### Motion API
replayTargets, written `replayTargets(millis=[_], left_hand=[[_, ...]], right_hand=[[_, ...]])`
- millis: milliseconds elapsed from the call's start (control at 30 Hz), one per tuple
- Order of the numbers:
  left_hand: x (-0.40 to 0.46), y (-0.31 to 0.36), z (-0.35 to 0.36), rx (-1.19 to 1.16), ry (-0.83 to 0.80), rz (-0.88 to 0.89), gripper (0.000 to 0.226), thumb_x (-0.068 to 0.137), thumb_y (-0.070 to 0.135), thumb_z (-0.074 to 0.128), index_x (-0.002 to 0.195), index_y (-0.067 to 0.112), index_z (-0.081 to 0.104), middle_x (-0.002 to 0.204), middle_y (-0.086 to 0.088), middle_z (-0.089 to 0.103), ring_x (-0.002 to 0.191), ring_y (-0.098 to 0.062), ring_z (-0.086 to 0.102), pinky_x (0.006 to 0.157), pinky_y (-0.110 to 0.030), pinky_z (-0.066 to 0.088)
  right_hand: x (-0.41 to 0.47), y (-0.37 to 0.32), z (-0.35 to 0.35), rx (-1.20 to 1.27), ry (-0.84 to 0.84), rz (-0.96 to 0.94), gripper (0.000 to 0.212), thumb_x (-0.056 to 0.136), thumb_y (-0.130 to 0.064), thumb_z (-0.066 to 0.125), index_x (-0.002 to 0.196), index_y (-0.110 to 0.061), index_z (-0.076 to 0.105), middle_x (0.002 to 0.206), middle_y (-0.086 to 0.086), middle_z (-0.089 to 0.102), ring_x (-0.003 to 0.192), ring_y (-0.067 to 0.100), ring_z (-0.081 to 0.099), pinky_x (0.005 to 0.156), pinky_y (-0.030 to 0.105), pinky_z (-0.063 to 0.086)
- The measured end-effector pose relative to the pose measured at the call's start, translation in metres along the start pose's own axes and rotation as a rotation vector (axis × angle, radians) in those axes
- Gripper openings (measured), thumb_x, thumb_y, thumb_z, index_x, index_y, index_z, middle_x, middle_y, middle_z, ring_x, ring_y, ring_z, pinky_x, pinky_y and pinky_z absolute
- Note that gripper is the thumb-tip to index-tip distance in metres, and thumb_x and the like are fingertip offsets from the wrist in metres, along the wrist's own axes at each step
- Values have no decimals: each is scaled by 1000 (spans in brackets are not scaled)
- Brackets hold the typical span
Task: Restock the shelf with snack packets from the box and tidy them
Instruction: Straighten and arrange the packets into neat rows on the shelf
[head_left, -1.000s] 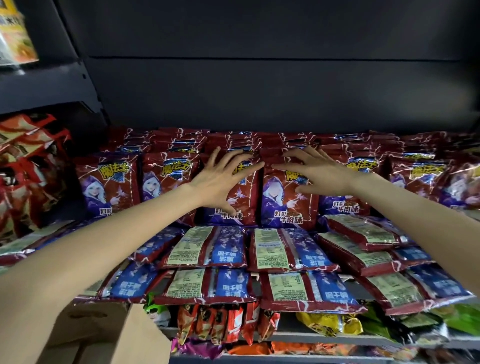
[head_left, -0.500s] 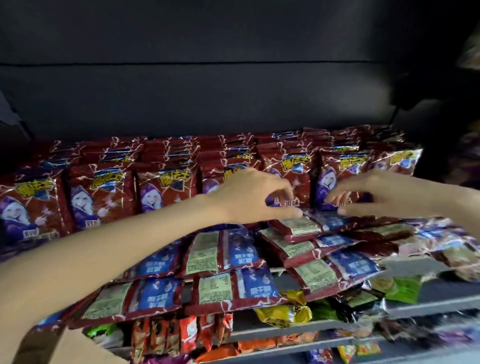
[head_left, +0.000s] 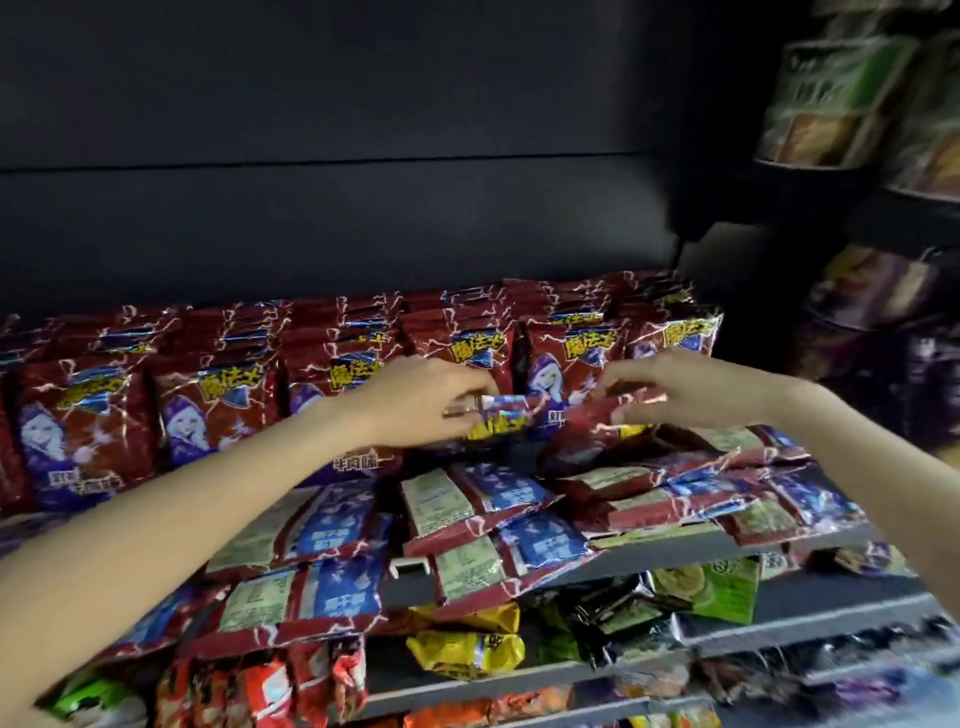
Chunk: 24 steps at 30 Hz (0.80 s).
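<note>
Dark grey metal forms the shelf (head_left: 691, 552), whose front edge is seen bare only in a short stretch at the right, under a matt black back panel (head_left: 332, 208). Lower shelves (head_left: 800, 621) are filled with yellow, green and orange bags, and blurred green and purple goods are seen on a neighbouring rack (head_left: 852, 98) at the upper right.

The snack packets (head_left: 218, 405) are glossy dark red, veined with pale lightning lines, printed with a purple-hooded figure and yellow lettering. Upright rows of them are ranged along the back of the shelf; in front, others (head_left: 311, 525) are laid flat and overlapping, their blue and pale green backs turned up, some hanging over the front edge.

One packet (head_left: 498, 415) is held tilted between the two hands, just in front of the upright row at centre right. Its left end is pinched by the curled fingers of the left hand (head_left: 421, 405). Its right end is met by the right hand (head_left: 691, 389), whose fingers are bent over a red packet edge there.
</note>
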<state>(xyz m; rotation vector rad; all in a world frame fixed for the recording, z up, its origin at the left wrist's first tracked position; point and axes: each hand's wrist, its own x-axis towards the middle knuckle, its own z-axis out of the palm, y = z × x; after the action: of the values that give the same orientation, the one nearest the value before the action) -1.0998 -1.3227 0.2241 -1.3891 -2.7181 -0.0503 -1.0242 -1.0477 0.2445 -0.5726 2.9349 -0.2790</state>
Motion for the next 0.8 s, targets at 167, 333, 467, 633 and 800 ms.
replayTargets(millis=[167,333,467,633,800], left_hand=[[28,-19,8,60,220,-152,40,101,27,38,140,21,41,128,-2,59,72,-11,63,70,-31,55],[51,-33,23,148,133,-186,65,90,58,46,145,29,27,140,1,48,112,-22,57,92,-37,47],[62,-36,24,139,176,-196,66,86,57,54,142,31,29,136,3,52,99,-18,62,78,-30,48],[64,-39,30,52,170,-211,70,84,58,56,142,30,27,142,3,45,94,-16,62,78,-30,51],[62,-53,30,159,120,-157,81,80,61,59,146,28,25,144,1,37,123,-18,45,97,-36,44]], right_hand=[[28,15,3,-102,158,49,40,95,-41,49,130,-21,51,108,3,68,89,16,62,87,38,47],[46,30,-2,-142,78,102,57,90,-38,61,140,-24,38,113,5,63,96,22,59,85,36,45],[55,38,-2,-205,152,147,58,92,-30,60,144,-23,35,133,9,55,117,27,55,96,40,44],[67,50,-4,-188,191,203,55,94,-26,56,145,-24,35,142,7,48,127,27,47,101,40,42],[82,43,2,-157,233,173,46,95,-24,54,139,-24,43,129,10,58,113,29,57,93,38,44]])
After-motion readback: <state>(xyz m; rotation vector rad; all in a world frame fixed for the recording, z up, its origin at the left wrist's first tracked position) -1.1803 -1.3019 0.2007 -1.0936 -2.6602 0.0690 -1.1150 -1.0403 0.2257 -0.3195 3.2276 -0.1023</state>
